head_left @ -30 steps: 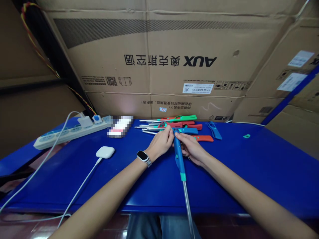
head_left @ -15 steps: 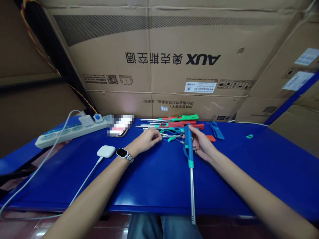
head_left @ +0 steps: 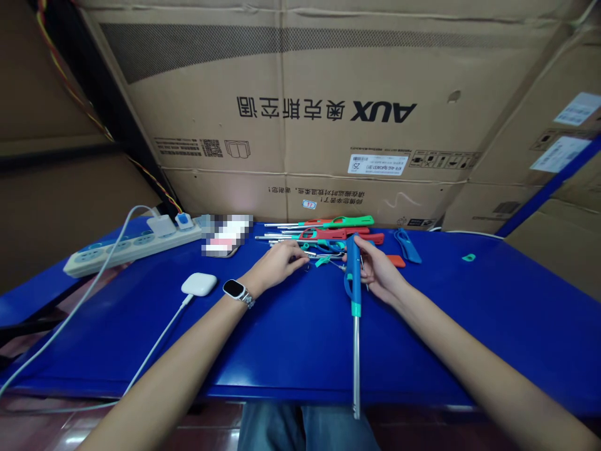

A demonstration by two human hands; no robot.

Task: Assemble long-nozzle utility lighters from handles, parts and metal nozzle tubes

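My right hand (head_left: pixel 378 270) grips the blue handle of a long-nosed lighter (head_left: pixel 354 282), whose metal tube (head_left: pixel 356 363) points toward me over the table's front edge. My left hand (head_left: pixel 277 264), with a smartwatch (head_left: pixel 235 290) on its wrist, rests on the blue table (head_left: pixel 291 332) with its fingertips pinched at a small metal piece, too small to name. Just beyond both hands lies a pile of red, green and blue lighters (head_left: pixel 328 232) with small loose parts around it.
A white power strip (head_left: pixel 126 245) with plugs lies at the back left, and a white charger puck (head_left: pixel 199 284) with its cable sits left of my left hand. A blue handle shell (head_left: pixel 407 244) and a small teal piece (head_left: pixel 466 257) lie at right. Cardboard boxes (head_left: pixel 328 113) wall the back.
My hands have come apart: the left left the blue lighter and went left to the small parts, while the right carried the lighter to the right and turned it more upright.
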